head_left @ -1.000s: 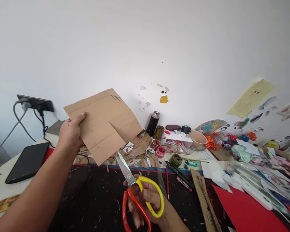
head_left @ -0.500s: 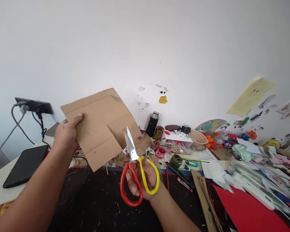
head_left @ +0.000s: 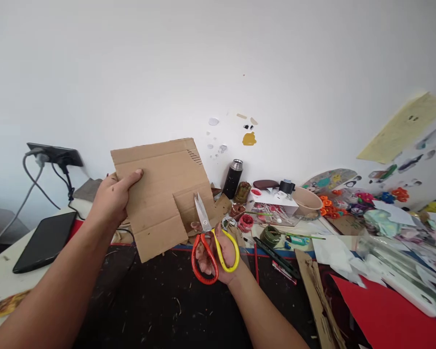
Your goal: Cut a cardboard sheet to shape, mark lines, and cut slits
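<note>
My left hand [head_left: 114, 196] is closed on the left edge of a brown cardboard sheet [head_left: 152, 182], thumb on its front face and fingers behind. The sheet is raised and tilted, with a slit in its lower right part and a flap [head_left: 192, 206] set back behind the slit. My right hand [head_left: 223, 254] is closed around scissors [head_left: 204, 223] with one red and one yellow handle loop. Their blades point up, slightly parted, in front of the flap; whether they touch it I cannot tell. Some right fingers are hidden behind the handles.
Behind the hands stand a black flask [head_left: 233, 178], a white box [head_left: 272, 201], small paint jars [head_left: 271, 235] and a beige bowl [head_left: 307, 201]. A black tablet-like device [head_left: 45, 242] lies left. Red paper [head_left: 388, 310] and cardboard strips [head_left: 314, 295] lie right, over the dark mat [head_left: 160, 300].
The cardboard has moved right and turned a little, bringing its flap behind the blades. The scissors' handles have risen slightly, and the view has shifted a little. Both holds are unchanged.
</note>
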Available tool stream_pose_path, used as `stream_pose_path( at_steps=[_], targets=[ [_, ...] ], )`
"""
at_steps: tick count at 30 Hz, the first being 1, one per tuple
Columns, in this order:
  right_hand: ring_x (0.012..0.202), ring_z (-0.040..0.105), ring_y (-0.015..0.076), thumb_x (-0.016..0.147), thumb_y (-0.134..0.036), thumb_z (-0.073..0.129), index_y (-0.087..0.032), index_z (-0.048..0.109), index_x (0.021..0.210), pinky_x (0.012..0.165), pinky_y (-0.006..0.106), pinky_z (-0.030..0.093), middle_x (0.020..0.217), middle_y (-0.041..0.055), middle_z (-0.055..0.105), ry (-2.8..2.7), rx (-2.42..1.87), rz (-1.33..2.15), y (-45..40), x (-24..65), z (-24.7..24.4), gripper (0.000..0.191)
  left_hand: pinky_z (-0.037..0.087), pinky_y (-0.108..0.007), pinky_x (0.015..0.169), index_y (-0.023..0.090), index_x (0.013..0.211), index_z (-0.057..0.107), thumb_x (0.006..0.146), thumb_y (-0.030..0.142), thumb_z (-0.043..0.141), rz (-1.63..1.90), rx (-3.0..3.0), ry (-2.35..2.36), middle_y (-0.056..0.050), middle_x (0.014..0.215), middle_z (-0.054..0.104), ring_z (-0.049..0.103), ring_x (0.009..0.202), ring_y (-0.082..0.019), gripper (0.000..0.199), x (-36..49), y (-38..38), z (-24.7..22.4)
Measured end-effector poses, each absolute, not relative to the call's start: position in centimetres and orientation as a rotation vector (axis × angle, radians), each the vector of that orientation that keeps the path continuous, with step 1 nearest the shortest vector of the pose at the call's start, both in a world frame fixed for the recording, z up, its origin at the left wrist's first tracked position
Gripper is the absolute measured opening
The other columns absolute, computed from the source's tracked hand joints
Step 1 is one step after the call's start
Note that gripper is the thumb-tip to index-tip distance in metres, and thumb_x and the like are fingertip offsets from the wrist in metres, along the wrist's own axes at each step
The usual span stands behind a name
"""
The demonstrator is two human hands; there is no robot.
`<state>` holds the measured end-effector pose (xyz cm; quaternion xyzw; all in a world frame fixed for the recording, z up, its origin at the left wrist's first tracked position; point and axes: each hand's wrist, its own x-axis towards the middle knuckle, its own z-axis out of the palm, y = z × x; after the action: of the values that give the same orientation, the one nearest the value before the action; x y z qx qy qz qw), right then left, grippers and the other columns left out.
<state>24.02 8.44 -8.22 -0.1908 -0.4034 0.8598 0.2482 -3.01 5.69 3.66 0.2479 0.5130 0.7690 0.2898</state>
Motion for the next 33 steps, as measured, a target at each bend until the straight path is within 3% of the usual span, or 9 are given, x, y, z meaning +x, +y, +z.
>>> stream_pose_path(
  at_steps=[5, 8, 11, 15, 19, 27, 29, 33],
  targets=[
    [0.065, 0.078, 0.0265, 0.095, -0.096, 0.042, -0.014, 0.075, 0.118, 0.043, 0.022, 0.046, 0.078, 0.0142, 0.077, -1.204, -0.476, 2.288, 8.1, 24.1, -7.6, 0.091, 0.067, -0.035, 0.052, 0.016, 0.098, 0.076, 0.055, 0.030, 0.093, 2.085, 0.647, 1.372, -0.005, 0.079, 0.081, 0.073, 0.057, -0.022, 0.048, -2.6, 5.8, 4.0],
    [0.074, 0.080, 0.0292, 0.092, -0.102, 0.035, -0.014, 0.073, 0.115, 0.051, 0.025, 0.051, 0.081, 0.0157, 0.078, -1.309, -0.457, 2.253, 8.1, 24.2, -7.6, 0.099, 0.070, -0.038, 0.059, 0.016, 0.097, 0.076, 0.059, 0.030, 0.091, 2.099, 0.660, 1.385, -0.005, 0.079, 0.081, 0.073, 0.057, -0.021, 0.043, -2.5, 5.7, 4.4],
    [0.071, 0.079, 0.0282, 0.086, -0.107, 0.033, -0.014, 0.072, 0.100, 0.057, 0.029, 0.055, 0.081, 0.0169, 0.078, -1.406, -0.415, 2.215, 8.3, 24.3, -7.8, 0.103, 0.071, -0.039, 0.064, 0.015, 0.097, 0.077, 0.061, 0.028, 0.089, 2.115, 0.662, 1.404, -0.006, 0.079, 0.082, 0.073, 0.058, -0.021, 0.041, -2.6, 5.6, 4.5],
    [0.074, 0.081, 0.0301, 0.079, -0.108, 0.051, -0.015, 0.067, 0.096, 0.068, 0.036, 0.061, 0.087, 0.0187, 0.080, -1.466, -0.419, 2.242, 8.2, 24.3, -7.5, 0.095, 0.070, -0.038, 0.058, 0.015, 0.095, 0.077, 0.061, 0.028, 0.088, 2.160, 0.630, 1.422, -0.003, 0.075, 0.079, 0.071, 0.055, -0.020, 0.039, -3.2, 5.5, 4.6],
    [0.083, 0.084, 0.0325, 0.077, -0.085, 0.084, -0.019, 0.064, 0.108, 0.078, 0.042, 0.064, 0.095, 0.0162, 0.083, -1.424, -0.455, 2.283, 7.7, 24.4, -6.5, 0.075, 0.069, -0.037, 0.055, 0.015, 0.095, 0.077, 0.060, 0.029, 0.089, 2.158, 0.643, 1.446, -0.003, 0.075, 0.079, 0.072, 0.055, -0.021, 0.039, -3.5, 5.4, 4.7],
    [0.098, 0.084, 0.0362, 0.066, -0.100, 0.076, -0.020, 0.066, 0.114, 0.093, 0.049, 0.064, 0.105, 0.0187, 0.083, -1.486, -0.346, 2.207, 7.4, 24.8, -6.1, 0.094, 0.069, -0.038, 0.056, 0.014, 0.098, 0.077, 0.062, 0.031, 0.089, 2.117, 0.698, 1.462, -0.008, 0.079, 0.083, 0.075, 0.058, -0.023, 0.042, -3.0, 5.1, 4.9],
    [0.094, 0.084, 0.0347, 0.070, -0.100, 0.074, -0.019, 0.066, 0.120, 0.087, 0.046, 0.066, 0.101, 0.0176, 0.083, -1.499, -0.356, 2.182, 7.4, 24.7, -6.2, 0.096, 0.069, -0.037, 0.056, 0.014, 0.097, 0.077, 0.063, 0.030, 0.089, 2.123, 0.689, 1.449, -0.006, 0.077, 0.082, 0.073, 0.055, -0.022, 0.039, -3.0, 5.2, 4.9],
    [0.056, 0.076, 0.0240, 0.077, -0.096, 0.073, -0.018, 0.064, 0.114, 0.052, 0.030, 0.058, 0.080, 0.0109, 0.080, -1.564, -0.476, 2.096, 7.5, 24.4, -6.3, 0.087, 0.069, -0.037, 0.057, 0.014, 0.095, 0.078, 0.063, 0.027, 0.089, 2.152, 0.669, 1.429, -0.003, 0.073, 0.079, 0.071, 0.053, -0.020, 0.036, -3.1, 5.3, 4.7]
  ],
)
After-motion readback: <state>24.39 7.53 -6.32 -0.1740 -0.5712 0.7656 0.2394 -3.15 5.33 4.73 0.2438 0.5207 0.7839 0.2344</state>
